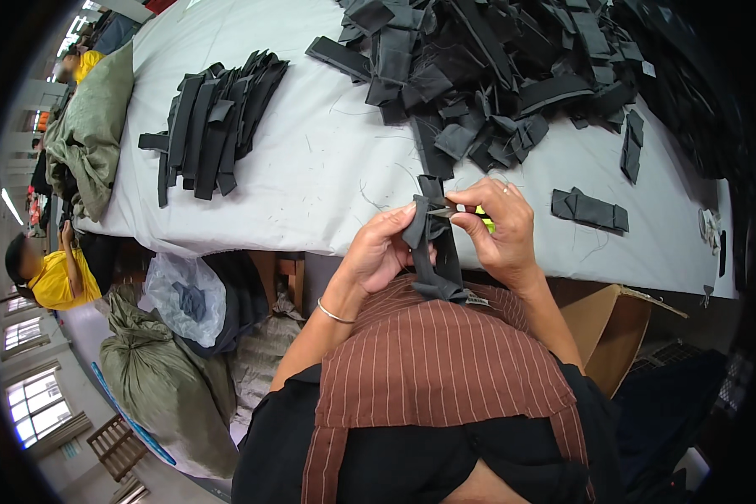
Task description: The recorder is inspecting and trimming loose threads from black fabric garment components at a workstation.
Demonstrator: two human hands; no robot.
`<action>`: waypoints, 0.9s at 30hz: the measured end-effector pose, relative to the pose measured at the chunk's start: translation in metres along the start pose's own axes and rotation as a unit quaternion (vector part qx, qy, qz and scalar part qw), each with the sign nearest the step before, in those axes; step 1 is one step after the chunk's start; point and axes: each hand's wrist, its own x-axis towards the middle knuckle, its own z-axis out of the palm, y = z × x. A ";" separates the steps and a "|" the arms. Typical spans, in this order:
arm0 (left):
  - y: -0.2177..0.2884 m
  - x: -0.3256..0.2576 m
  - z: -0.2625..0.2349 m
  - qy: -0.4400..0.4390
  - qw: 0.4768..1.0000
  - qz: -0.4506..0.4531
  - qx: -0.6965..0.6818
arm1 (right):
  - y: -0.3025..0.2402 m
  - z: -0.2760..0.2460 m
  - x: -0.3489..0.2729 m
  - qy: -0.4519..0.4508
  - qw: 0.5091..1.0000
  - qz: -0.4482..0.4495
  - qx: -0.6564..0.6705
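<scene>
Just over the table's front edge, my left hand (376, 252) grips a dark grey-black fabric strip (433, 262), thumb on top. The strip is folded and hangs down in front of the brown striped apron. From the right, my right hand (504, 228) is closed on small thread snips (442, 212) with a bit of yellow-green showing below the fingers. The blades point left and touch or nearly touch the strip's upper part; which of the two I cannot tell. Another dark strip (433, 151) lies just beyond my hands.
A big heap of dark fabric pieces (479, 67) covers the far right of the white-covered table (311, 185). Stacked strips (214, 126) lie at the left, a single piece (590, 210) at the right. Sacks (164, 378), a cardboard box (606, 332) and a person in yellow (59, 279) are around.
</scene>
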 end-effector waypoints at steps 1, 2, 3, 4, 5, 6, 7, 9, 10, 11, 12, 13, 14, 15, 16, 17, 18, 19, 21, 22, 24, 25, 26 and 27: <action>0.000 0.000 0.000 -0.001 1.000 -0.004 -0.010 | 0.000 0.001 0.000 0.008 1.000 -0.012 -0.007; 0.000 -0.001 0.001 -0.001 1.000 -0.004 -0.010 | 0.000 0.001 0.000 0.008 1.000 -0.013 -0.007; 0.001 -0.001 0.002 0.005 1.000 -0.010 -0.015 | 0.000 0.001 0.000 0.011 1.000 -0.023 -0.019; 0.001 -0.001 0.003 0.011 1.000 -0.016 -0.021 | 0.000 0.002 0.000 0.013 0.999 -0.032 -0.031; 0.000 -0.001 0.002 0.011 1.000 -0.016 -0.021 | 0.000 0.002 0.000 0.013 0.999 -0.032 -0.031; -0.001 -0.001 0.001 0.014 1.000 -0.017 -0.019 | -0.001 0.001 0.001 0.015 0.999 -0.034 -0.037; -0.001 -0.001 0.000 0.016 1.000 -0.017 -0.018 | -0.002 0.001 0.001 0.018 0.998 -0.036 -0.042; -0.001 -0.002 -0.002 0.018 1.000 -0.013 -0.007 | -0.003 0.000 0.000 0.016 0.998 -0.023 -0.056; -0.001 -0.002 -0.001 0.019 1.000 -0.009 0.003 | -0.004 -0.002 0.000 0.016 0.997 -0.010 -0.072; 0.000 -0.003 0.002 0.018 1.000 -0.010 0.003 | -0.005 -0.003 0.000 0.016 0.997 -0.010 -0.073; 0.002 -0.005 0.007 0.046 0.999 0.006 0.027 | -0.005 -0.005 0.001 0.042 0.996 -0.010 -0.077; 0.004 -0.007 0.011 0.075 0.996 0.023 0.050 | -0.005 -0.005 0.001 0.067 0.995 -0.011 -0.079; 0.005 -0.008 0.013 0.075 0.996 0.024 0.050 | -0.006 -0.006 0.001 0.067 0.995 -0.012 -0.078; 0.006 -0.008 0.014 0.080 0.994 0.039 0.065 | -0.007 -0.007 0.001 0.074 0.994 -0.010 -0.076; 0.007 -0.009 0.016 0.085 0.992 0.053 0.080 | -0.009 -0.008 0.002 0.082 0.994 -0.008 -0.075; 0.008 -0.009 0.018 0.084 0.992 0.053 0.080 | -0.010 -0.009 0.002 0.082 0.994 -0.008 -0.075; 0.008 -0.009 0.020 0.086 0.989 0.066 0.104 | -0.011 -0.010 0.003 0.067 0.993 -0.022 -0.095; 0.007 -0.009 0.021 0.087 0.985 0.079 0.127 | -0.011 -0.010 0.003 0.053 0.991 -0.035 -0.114; 0.006 -0.011 0.027 0.099 0.982 0.084 0.136 | -0.009 -0.009 0.003 0.038 0.988 -0.043 -0.143; 0.006 -0.012 0.029 0.111 0.979 0.089 0.145 | -0.008 -0.009 0.003 0.022 0.984 -0.050 -0.171; 0.004 -0.011 0.027 0.113 0.976 0.093 0.162 | -0.008 -0.010 0.004 0.023 0.981 -0.055 -0.185; 0.004 -0.011 0.026 0.116 0.972 0.098 0.179 | -0.008 -0.009 0.004 0.022 0.978 -0.060 -0.196; 0.003 -0.011 0.025 0.116 0.972 0.097 0.179 | -0.007 -0.009 0.004 0.022 0.978 -0.060 -0.196; 0.003 -0.010 0.024 0.117 0.973 0.094 0.174 | -0.007 -0.008 0.004 0.024 0.978 -0.061 -0.198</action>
